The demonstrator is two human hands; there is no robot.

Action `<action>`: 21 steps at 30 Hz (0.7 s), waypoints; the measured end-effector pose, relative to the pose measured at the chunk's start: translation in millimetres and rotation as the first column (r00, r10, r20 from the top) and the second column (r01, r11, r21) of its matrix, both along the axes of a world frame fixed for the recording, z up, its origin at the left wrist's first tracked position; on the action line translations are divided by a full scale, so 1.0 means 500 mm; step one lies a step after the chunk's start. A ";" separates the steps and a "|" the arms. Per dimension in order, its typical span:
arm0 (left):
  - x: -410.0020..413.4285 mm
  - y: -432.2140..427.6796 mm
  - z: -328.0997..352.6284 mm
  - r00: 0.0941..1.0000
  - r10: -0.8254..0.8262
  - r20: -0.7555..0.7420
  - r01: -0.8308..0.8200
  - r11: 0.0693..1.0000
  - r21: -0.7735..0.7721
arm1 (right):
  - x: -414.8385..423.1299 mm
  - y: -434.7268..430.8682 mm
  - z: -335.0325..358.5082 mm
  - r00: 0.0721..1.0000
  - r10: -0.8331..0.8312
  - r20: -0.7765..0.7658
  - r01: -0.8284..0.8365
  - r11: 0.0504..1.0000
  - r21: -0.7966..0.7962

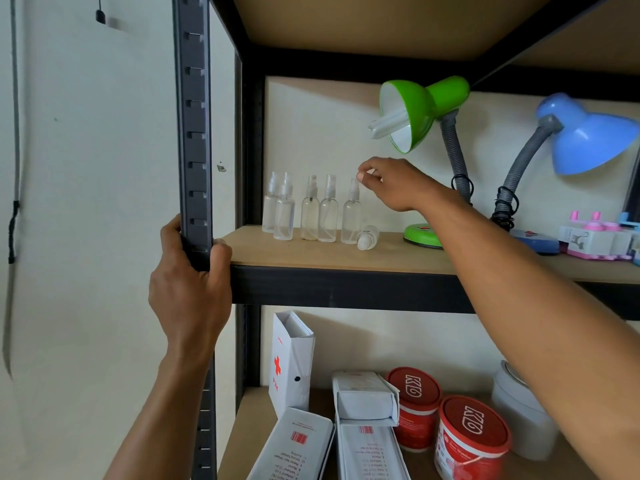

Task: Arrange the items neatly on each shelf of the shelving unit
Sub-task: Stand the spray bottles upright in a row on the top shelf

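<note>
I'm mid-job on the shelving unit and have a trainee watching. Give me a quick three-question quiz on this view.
1. True or false: all the clear spray bottles on the upper shelf stand upright.
2. What is the left hand gripping? A) the green lamp B) the shelf upright C) a red tub
3. How many lamps are on the upper shelf, and what colours?

Key
1. False: five upright bottles stand in a row; the fallen bottle lies on its side beside them.
2. B: it wraps the shelf upright, while the right hand has its fingers at the rightmost standing bottle's cap.
3. Two: the green lamp and the blue lamp.
</note>
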State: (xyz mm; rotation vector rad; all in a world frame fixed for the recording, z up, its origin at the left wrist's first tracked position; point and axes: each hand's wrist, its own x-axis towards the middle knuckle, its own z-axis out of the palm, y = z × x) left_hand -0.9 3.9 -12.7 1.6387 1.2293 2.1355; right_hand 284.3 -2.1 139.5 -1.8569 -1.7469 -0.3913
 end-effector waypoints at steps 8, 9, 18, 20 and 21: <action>0.022 -0.001 -0.013 0.996 0.093 -0.017 -0.090 0.986 0.142 | -0.004 -0.079 -0.048 0.962 0.151 0.228 -0.047 0.912 -0.407; 0.031 -0.004 -0.016 0.989 0.144 -0.045 -0.135 0.978 0.157 | 0.000 -0.076 -0.057 0.966 0.155 0.208 -0.062 0.917 -0.394; 0.139 -0.034 -0.025 0.856 0.323 -0.403 -0.130 0.890 0.436 | 0.041 -0.070 -0.050 0.973 0.212 -0.094 -0.215 0.976 -0.021; 0.152 -0.034 -0.025 0.848 0.329 -0.416 -0.124 0.886 0.447 | 0.051 -0.055 -0.046 0.959 0.169 -0.227 -0.176 0.984 -0.008; 0.154 -0.033 -0.026 0.850 0.336 -0.406 -0.130 0.880 0.456 | 0.056 -0.044 -0.045 0.958 0.134 -0.254 -0.145 0.989 -0.026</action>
